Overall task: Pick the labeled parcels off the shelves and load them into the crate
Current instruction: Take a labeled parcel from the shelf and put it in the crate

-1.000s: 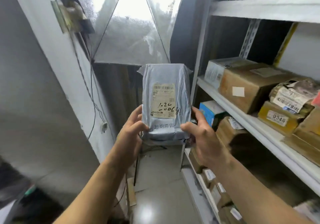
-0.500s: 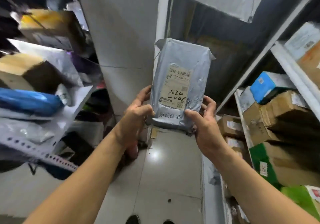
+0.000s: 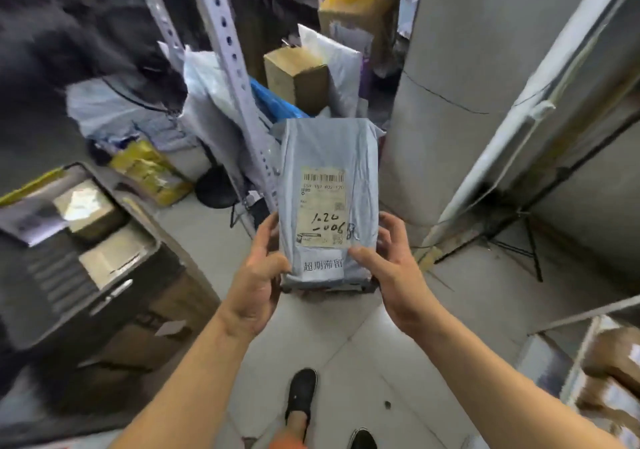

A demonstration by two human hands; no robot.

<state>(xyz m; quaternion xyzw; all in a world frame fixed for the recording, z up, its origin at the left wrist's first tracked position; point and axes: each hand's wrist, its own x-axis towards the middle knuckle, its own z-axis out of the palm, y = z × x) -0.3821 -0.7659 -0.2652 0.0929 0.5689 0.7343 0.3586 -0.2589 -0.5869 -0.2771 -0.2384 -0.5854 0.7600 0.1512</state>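
RISK: grey parcel (image 3: 327, 202) may slip | CAUSE: slick wrap, left hand (image 3: 258, 282) and right hand (image 3: 389, 270) pinch only its lower edges | CRATE (image 3: 79, 240): left of parcel, apart

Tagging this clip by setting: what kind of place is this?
Likely a parcel depot's storeroom: slotted metal shelving stacked with cardboard boxes and poly mailers, and a barcode-labeled gray parcel in hand.

Your parcel (image 3: 327, 202) carries a shipping label (image 3: 322, 207) with a barcode and handwritten "1.20 -006"; below, a strip (image 3: 322, 265) reads "超期滞留".
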